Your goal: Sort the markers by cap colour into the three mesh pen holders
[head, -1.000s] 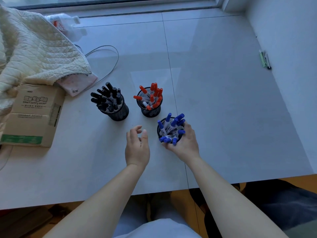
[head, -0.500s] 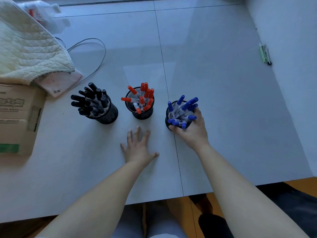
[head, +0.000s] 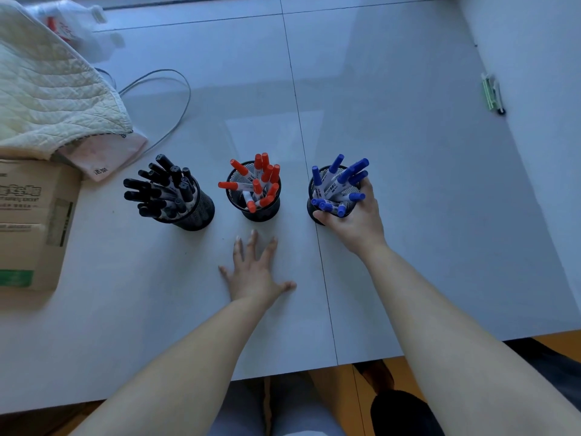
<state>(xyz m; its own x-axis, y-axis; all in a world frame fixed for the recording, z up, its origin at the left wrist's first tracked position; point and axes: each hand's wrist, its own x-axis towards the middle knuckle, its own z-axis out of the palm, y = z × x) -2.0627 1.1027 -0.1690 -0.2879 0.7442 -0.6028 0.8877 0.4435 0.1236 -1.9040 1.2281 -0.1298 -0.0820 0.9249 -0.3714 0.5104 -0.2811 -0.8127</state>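
At the far left we see a cardboard box (head: 31, 221) on the white table (head: 408, 215), with a quilted cream cloth (head: 53, 92) draped over its far edge and a grey cable (head: 176, 89) looping beside the cloth. Next comes the first mesh holder (head: 198, 212), tilted in our view and packed with black-capped markers (head: 157, 190). Just right of it stands the middle holder (head: 254, 196) with the red-capped markers (head: 261, 180). In front of that holder our left hand (head: 254, 272) lies flat on the table, its grip apart, fingers spread and holding nothing. Further right, our right hand (head: 352, 218) has its grip clamped on the third holder (head: 314, 209), thumb on the near side and fingers curled round the far rim, among the blue-capped markers (head: 339, 184). The three holders stand in a row, apart from one another. Far right, near the wall, lie some green and dark pens (head: 492, 94).
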